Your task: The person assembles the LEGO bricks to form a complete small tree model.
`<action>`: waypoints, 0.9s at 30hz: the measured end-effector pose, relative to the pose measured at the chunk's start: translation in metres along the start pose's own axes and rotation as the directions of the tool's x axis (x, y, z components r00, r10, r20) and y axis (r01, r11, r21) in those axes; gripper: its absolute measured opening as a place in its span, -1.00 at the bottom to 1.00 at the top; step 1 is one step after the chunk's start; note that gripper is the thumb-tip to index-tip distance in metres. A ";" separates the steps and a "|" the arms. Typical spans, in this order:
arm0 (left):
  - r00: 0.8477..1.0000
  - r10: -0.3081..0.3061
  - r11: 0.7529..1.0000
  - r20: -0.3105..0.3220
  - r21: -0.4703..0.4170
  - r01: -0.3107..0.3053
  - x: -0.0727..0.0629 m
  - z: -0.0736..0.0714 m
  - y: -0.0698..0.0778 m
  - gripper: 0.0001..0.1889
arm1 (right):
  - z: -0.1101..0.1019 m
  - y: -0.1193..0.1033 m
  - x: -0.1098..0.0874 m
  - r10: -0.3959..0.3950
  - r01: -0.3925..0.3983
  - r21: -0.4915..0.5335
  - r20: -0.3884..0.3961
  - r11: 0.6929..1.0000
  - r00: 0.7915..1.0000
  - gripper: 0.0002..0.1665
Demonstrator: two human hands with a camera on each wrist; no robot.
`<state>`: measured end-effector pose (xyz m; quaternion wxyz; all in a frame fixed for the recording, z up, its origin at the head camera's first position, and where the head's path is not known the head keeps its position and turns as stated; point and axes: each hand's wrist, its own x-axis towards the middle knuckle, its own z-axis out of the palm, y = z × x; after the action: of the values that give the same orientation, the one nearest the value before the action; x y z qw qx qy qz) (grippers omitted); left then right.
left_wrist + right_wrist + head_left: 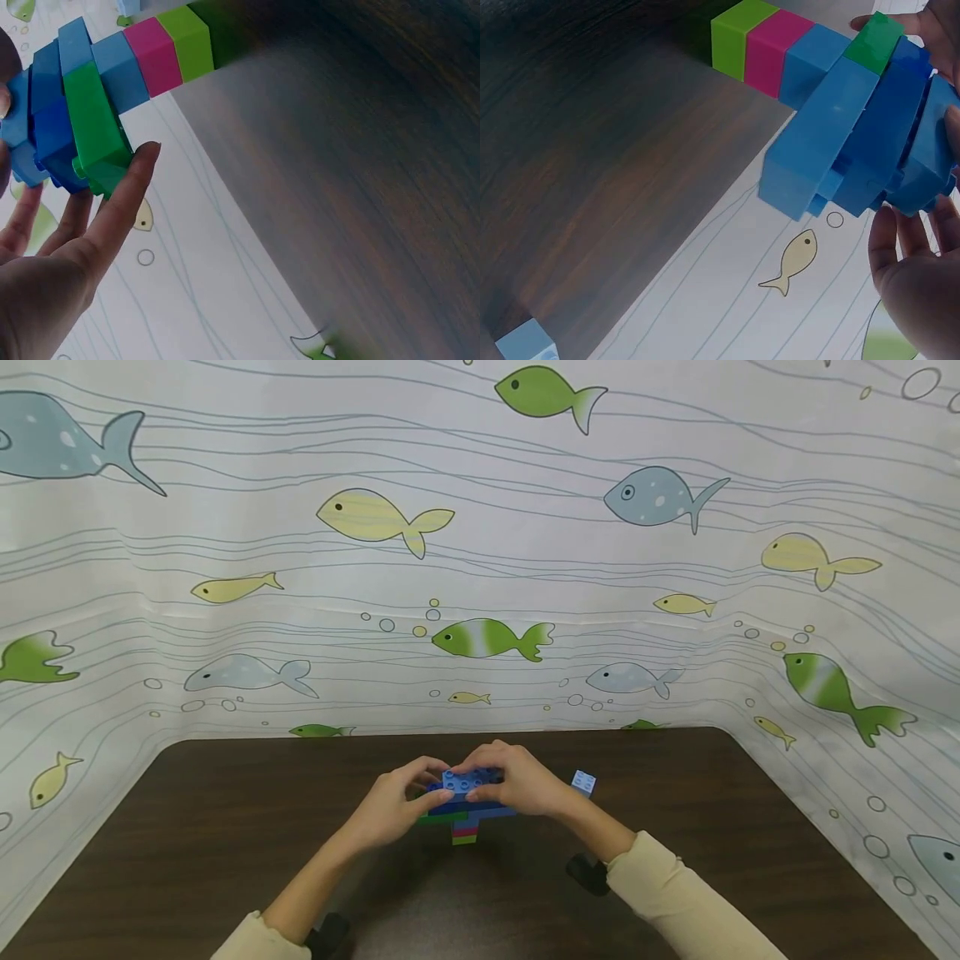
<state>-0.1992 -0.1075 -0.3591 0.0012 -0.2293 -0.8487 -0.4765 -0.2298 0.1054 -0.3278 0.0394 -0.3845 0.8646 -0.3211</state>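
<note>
Both hands are at a stack of toy building bricks standing on the table. On top is a blue brick point(463, 787), pinched by my left hand point(386, 810) at its left end and my right hand point(525, 783) at its right. Thumbs lie on the near side, with fingers reaching behind. Below come dark blue bricks point(881, 142), then a green brick point(97, 124) beside a long blue brick point(817, 135). A narrow column beneath has blue, pink point(154, 56) and lime green point(187, 41) bricks. My left index finger extends along the green brick's end.
A light blue brick point(583, 782) stands apart on the dark wooden table point(225, 852), just beyond my right wrist. White fish-patterned sheeting point(480, 577) rises behind the table and along both sides.
</note>
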 end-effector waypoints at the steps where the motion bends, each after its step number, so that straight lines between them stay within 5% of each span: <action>1: 1.000 -0.003 1.000 -0.002 0.002 0.003 0.000 0.000 0.000 -0.68 | 0.000 0.001 0.000 0.005 -0.005 0.002 -0.002 1.000 1.000 -0.62; 13: 0.998 -0.064 0.998 -0.013 0.010 0.064 0.000 0.002 0.004 -0.70 | -0.006 0.008 -0.009 0.069 -0.085 0.133 0.122 0.987 0.990 -0.54; 27: 0.993 -0.104 0.994 -0.048 0.016 0.105 -0.001 0.005 0.009 -0.70 | -0.018 0.024 -0.019 0.071 -0.107 0.246 0.150 0.963 0.986 -0.60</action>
<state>-0.1943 -0.1001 -0.3550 -0.0018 -0.1733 -0.8636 -0.4734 -0.2372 0.1401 -0.3311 0.1629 -0.3583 0.8281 -0.3991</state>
